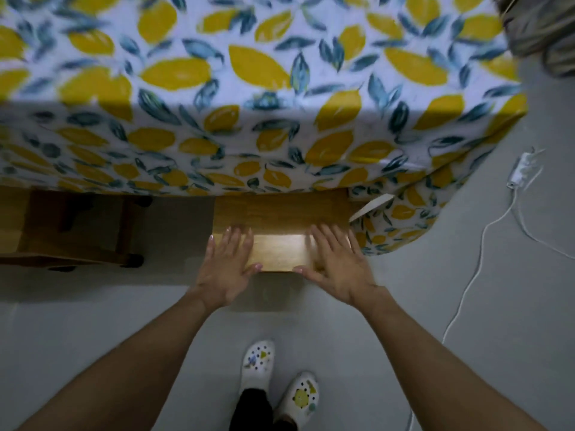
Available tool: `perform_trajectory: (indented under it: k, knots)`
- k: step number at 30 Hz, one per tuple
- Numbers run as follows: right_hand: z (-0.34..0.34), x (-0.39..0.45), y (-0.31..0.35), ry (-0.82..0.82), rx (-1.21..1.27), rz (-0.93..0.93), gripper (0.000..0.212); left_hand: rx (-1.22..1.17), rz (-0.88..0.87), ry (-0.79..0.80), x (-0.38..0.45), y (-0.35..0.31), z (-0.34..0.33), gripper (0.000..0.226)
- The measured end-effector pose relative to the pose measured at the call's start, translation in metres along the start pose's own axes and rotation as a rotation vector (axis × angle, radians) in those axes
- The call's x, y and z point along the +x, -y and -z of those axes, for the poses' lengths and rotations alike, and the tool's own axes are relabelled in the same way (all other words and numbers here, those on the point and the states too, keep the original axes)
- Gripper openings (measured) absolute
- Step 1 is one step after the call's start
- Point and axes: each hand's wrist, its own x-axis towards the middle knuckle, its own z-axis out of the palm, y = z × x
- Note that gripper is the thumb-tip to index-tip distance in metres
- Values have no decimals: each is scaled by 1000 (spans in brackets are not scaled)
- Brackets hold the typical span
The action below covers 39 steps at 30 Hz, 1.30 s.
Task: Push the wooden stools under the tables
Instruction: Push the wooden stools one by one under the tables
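A wooden stool [281, 231] stands partly under the table [249, 88], which is draped in a white cloth printed with yellow lemons and blue leaves. The stool's far half lies in shadow below the cloth's hem. My left hand [228, 269] lies flat on the seat's near left corner, fingers spread. My right hand [336, 265] lies flat on the near right corner, fingers spread too. Neither hand grips the seat. A second wooden stool [74, 231] sits at the left, mostly beneath the table.
A white power adapter [522, 169] and its cable [476, 269] trail over the grey floor at the right. A white table leg [371, 206] shows by the cloth's corner. My feet in white patterned clogs [280, 381] stand below the stool. Something grey [541, 29] sits at the top right.
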Motion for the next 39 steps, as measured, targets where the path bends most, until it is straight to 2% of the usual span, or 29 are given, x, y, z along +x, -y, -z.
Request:
perform_trajectory:
  k: [4, 7, 10, 14, 17, 20, 27, 34, 39]
  knots:
    - [83, -36, 25, -131, 114, -64, 96, -199, -64, -312, -44, -27, 68, 78]
    - [160, -57, 44, -247, 113, -10, 84, -264, -139, -542, -78, -41, 139, 62]
    - [236, -70, 62, -319, 130, -22, 81, -252, -187, -645, -107, -49, 210, 52]
    - [320, -79, 71, -391, 126, -49, 86, -215, -206, -645, -130, -59, 286, 60]
    - [369, -82, 63, -430, 155, -70, 88, -273, -171, -628, -135, -72, 326, 70]
    - [407, -78, 42, -433, 146, -75, 82, -313, -144, -615, -129, -93, 353, 80]
    - [468, -32, -44, -432, 120, -23, 79, -438, -42, -629, -71, -165, 406, 69]
    - [549, 22, -152, -357, 119, 138, 79, -620, 165, -739, -1, -264, 456, 67]
    - [604, 73, -211, -325, 125, 222, 79, -636, 244, -781, 49, -313, 494, 65]
